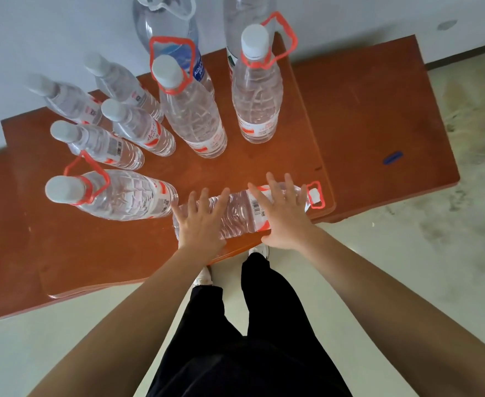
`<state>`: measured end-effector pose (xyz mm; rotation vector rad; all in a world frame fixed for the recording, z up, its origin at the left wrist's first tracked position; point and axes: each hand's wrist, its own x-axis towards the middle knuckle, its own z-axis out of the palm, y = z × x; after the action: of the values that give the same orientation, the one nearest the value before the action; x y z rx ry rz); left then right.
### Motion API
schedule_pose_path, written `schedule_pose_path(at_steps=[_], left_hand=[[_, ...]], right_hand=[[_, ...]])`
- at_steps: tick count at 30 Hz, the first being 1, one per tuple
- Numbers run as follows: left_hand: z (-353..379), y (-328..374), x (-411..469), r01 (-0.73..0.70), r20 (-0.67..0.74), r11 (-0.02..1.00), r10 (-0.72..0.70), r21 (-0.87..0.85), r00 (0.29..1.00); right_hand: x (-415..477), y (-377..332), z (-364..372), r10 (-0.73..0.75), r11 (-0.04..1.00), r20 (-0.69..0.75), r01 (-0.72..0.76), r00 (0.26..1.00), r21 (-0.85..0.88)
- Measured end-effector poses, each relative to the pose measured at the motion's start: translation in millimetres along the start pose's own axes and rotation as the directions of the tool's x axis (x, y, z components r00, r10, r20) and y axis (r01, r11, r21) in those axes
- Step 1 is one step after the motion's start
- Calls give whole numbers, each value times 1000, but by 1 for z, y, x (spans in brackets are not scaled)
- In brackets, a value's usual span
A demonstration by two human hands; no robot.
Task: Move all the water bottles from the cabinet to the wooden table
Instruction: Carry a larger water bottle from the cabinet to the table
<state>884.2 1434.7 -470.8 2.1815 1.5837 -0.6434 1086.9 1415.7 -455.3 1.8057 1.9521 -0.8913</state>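
Left hand [199,224], right hand [285,217]: both lying flat with fingers spread, pressing on lying bottle [237,213], which is resting on its side at near edge of desk [264,164]. Beyond: 3 red-handled bottles [191,110] standing upright; 4 small bottles [138,126] standing at left; 2 larger bottles [166,24] standing farthest back

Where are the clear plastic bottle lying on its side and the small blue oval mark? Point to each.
clear plastic lying bottle [238,212]: head view, ribbed middle.
small blue oval mark [392,157]: head view, its centre.
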Motion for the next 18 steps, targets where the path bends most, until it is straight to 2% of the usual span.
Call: schedule_pose_path(at_steps=[3,7,10,14,18], left_hand=[[-4,1,5,55,3,998,-55,3,998],[-4,1,9,56,-2,998,-56,13,998],[3,-2,7,44,-31,999,-44,4,999],[5,-2,1,27,-57,999,-25,23,998],[11,-2,-26,67,-33,997,-65,47,997]], right_hand=[[10,-5,9,46,990,-68,-54,997,-128],[18,-2,8,14,974,-132,-44,991,-224],[22,3,9,-44,968,-146,7,988,-249],[15,3,12,-40,968,-191,-10,981,-252],[3,-5,19,-113,961,-189,59,975,-270]])
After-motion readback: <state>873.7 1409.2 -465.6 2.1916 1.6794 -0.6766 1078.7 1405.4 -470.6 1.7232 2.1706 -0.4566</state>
